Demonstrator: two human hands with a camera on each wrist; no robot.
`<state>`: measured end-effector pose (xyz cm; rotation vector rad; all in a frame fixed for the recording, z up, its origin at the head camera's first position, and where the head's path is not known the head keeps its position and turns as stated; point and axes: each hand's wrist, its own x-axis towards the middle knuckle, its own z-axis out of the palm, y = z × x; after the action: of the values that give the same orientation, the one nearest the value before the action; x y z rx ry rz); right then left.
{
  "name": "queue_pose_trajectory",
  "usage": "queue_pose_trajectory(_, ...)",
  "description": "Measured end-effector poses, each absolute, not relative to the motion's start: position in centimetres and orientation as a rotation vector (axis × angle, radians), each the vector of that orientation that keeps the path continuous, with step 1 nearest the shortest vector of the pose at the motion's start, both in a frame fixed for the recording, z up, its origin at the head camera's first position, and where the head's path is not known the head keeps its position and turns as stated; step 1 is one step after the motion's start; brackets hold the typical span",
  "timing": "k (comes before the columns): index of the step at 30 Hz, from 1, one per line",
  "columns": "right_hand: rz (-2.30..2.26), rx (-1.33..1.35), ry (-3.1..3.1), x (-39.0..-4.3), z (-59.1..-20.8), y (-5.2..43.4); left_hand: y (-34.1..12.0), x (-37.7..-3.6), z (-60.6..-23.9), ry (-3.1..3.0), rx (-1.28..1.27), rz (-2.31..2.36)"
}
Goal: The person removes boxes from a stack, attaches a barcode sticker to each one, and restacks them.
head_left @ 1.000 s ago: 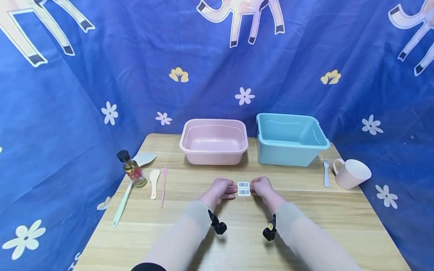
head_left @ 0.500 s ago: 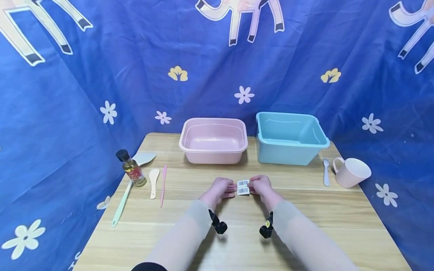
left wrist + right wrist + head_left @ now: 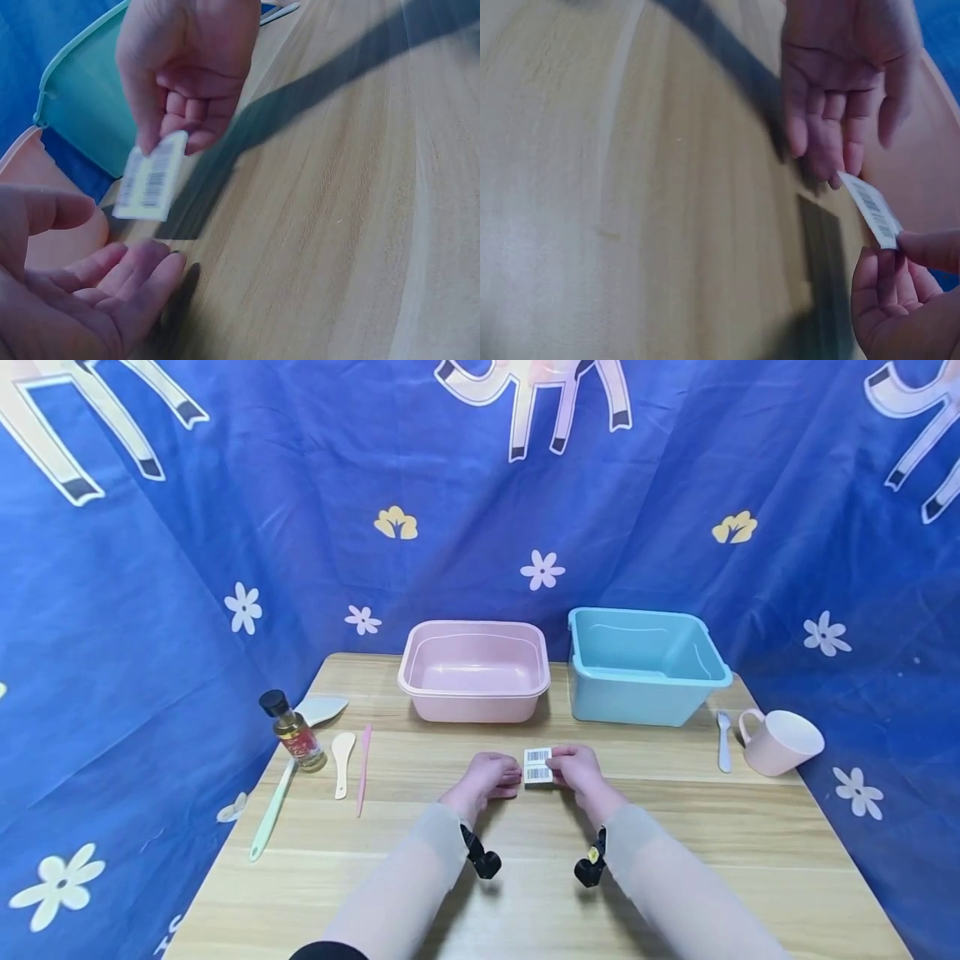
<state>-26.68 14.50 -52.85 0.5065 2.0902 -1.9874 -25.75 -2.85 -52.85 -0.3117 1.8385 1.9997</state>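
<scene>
Head view: my right hand (image 3: 576, 770) pinches a small barcode label (image 3: 537, 766) at its right edge, lifted off the wooden table (image 3: 675, 860). My left hand (image 3: 487, 777) sits just beside it, fingers loosely curled, holding nothing. The label is in hand but, as I judge it, not yet placed anywhere. Pink basin (image 3: 474, 670) and blue bin (image 3: 647, 667) behind both look empty; the pink cup (image 3: 780, 742) lies tipped at far right, inside unclear.

Left wrist view: label (image 3: 152, 176) hangs from my right thumb and forefinger; my left palm (image 3: 75, 300) lies open below, apart from it.

Right wrist view: blurred, but the label (image 3: 873, 208) seems touched only by my right fingertips (image 3: 926, 247).
</scene>
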Motion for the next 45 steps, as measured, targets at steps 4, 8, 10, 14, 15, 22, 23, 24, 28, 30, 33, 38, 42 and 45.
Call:
queue_pose_trajectory(4,-2.056,0.442,2.050,-26.7,-52.4,14.5,-3.0,-25.8,-53.0,1.836,-0.302,2.020)
queue_pose_trajectory(8,-2.088,0.402,2.025,-26.5,-52.0,14.3,-2.9,-25.9,-53.0,1.846,-0.308,2.045)
queue_pose_trajectory(10,-2.093,0.392,2.022,-26.4,-51.8,14.2,-2.9,-25.9,-52.8,1.851,-0.315,2.057)
queue_pose_trajectory(14,-2.095,0.393,2.027,-26.2,-51.5,14.1,-2.9,-25.9,-52.6,1.861,-0.306,2.080)
queue_pose_trajectory(15,-2.095,0.396,2.031,-26.2,-51.5,14.0,-2.9,-25.9,-52.6,1.861,-0.300,2.086)
queue_pose_trajectory(22,-1.957,0.233,2.522,-25.4,-50.5,13.6,-2.9,-25.5,-51.7,1.926,-0.268,2.126)
queue_pose_trajectory(23,-1.904,0.163,2.644,-25.2,-50.2,13.5,-2.9,-25.5,-51.6,1.936,-0.273,2.134)
queue_pose_trajectory(24,-1.847,0.090,2.752,-25.1,-49.9,13.4,-2.9,-25.4,-51.5,1.956,-0.267,2.138)
queue_pose_trajectory(28,-1.587,-0.225,3.023,-24.5,-49.0,12.9,-2.8,-25.3,-51.3,2.012,-0.232,2.160)
queue_pose_trajectory(30,-1.463,-0.328,3.083,-24.3,-48.8,12.6,-2.7,-25.2,-51.3,2.047,-0.188,2.167)
queue_pose_trajectory(33,-1.347,-0.386,3.117,-24.0,-48.7,12.3,-2.6,-25.2,-51.3,2.078,-0.117,2.186)
queue_pose_trajectory(38,-1.321,-0.353,3.112,-23.8,-48.9,12.1,-2.4,-25.0,-51.4,2.080,-0.059,2.220)
queue_pose_trajectory(42,-1.314,-0.366,3.113,-23.7,-49.1,12.0,-2.4,-24.9,-51.4,2.083,-0.069,2.227)
queue_pose_trajectory(45,-1.307,-0.383,3.109,-23.7,-49.2,12.1,-2.3,-24.8,-51.2,2.083,-0.071,2.231)
